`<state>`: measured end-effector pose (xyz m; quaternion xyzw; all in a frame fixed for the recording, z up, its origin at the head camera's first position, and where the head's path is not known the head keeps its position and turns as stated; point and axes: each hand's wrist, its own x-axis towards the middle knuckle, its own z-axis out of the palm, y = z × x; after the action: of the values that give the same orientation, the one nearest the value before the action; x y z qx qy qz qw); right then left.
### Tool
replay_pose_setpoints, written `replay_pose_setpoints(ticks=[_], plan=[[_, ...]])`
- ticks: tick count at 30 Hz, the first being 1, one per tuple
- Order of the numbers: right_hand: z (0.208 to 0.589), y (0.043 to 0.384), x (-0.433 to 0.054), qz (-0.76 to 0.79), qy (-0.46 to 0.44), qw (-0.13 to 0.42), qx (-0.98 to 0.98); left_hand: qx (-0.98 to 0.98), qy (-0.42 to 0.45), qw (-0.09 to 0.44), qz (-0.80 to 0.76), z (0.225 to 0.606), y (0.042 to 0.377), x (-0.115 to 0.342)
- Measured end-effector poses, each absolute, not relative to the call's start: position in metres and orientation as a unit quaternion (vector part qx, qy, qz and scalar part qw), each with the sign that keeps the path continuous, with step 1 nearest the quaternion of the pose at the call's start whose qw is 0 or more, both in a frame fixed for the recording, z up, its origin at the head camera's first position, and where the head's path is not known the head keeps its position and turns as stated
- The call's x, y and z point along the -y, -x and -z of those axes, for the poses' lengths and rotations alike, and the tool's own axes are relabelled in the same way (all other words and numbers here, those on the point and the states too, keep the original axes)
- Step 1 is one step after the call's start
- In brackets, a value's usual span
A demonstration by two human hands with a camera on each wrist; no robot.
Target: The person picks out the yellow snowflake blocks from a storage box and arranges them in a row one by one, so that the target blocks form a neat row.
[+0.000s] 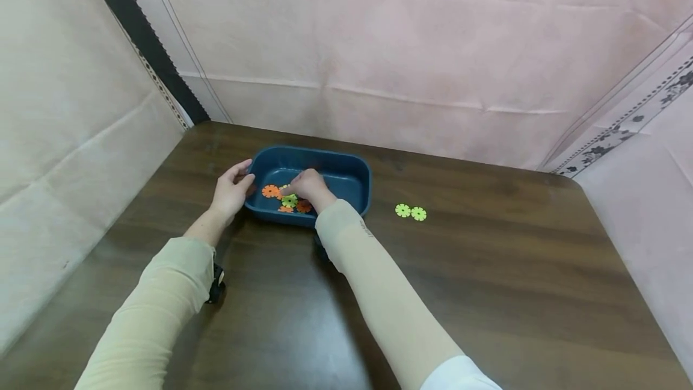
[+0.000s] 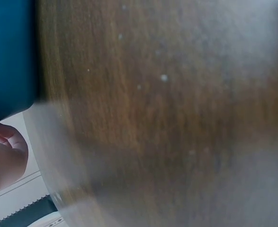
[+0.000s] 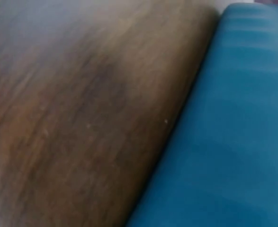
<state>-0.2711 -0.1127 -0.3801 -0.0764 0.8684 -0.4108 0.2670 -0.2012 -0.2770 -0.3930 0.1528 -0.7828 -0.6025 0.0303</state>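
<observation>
A dark blue rectangular tub [image 1: 346,164] sits on the table, and its outer wall also shows at the edge of both wrist views. Inside, towards its left half, lie several orange flower-shaped discs [image 1: 270,191] and green flower-shaped discs [image 1: 289,201], some overlapping. My left hand [image 1: 230,191] touches the tub's left rim with loosely bent fingers. In the left wrist view, part of the left hand [image 2: 6,153] shows beside the tub's corner. My right hand [image 1: 308,186] reaches over the near rim into the tub. One finger points down among the discs; whether it pinches one is hidden.
Two green notched discs [image 1: 410,212] lie side by side on the brown wooden table [image 1: 487,269], right of the tub. Pale cloth [image 1: 379,47] hangs behind the table and along both sides. Dark wrist devices [image 1: 216,284] sit under the sleeves.
</observation>
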Motion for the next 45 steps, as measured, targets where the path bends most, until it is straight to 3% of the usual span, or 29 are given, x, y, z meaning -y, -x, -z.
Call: replay_pose_setpoints(ticks=[9,26,37,45], plan=[[0.38,0.264,0.116,0.262,0.132,0.22,-0.93,0.783,-0.15,0.033,0.603,0.393,0.203,0.273],[0.379,0.263,0.112,0.304,0.07,0.2,-0.929,0.786,-0.151,0.028,0.599,0.392,0.205,0.27],[0.382,0.27,0.106,0.523,-0.034,0.293,-0.8,0.781,-0.156,0.032,0.603,0.395,0.205,0.273],[0.376,0.276,0.097,0.6,-0.045,0.346,-0.72,0.787,-0.154,0.031,0.596,0.394,0.202,0.277]])
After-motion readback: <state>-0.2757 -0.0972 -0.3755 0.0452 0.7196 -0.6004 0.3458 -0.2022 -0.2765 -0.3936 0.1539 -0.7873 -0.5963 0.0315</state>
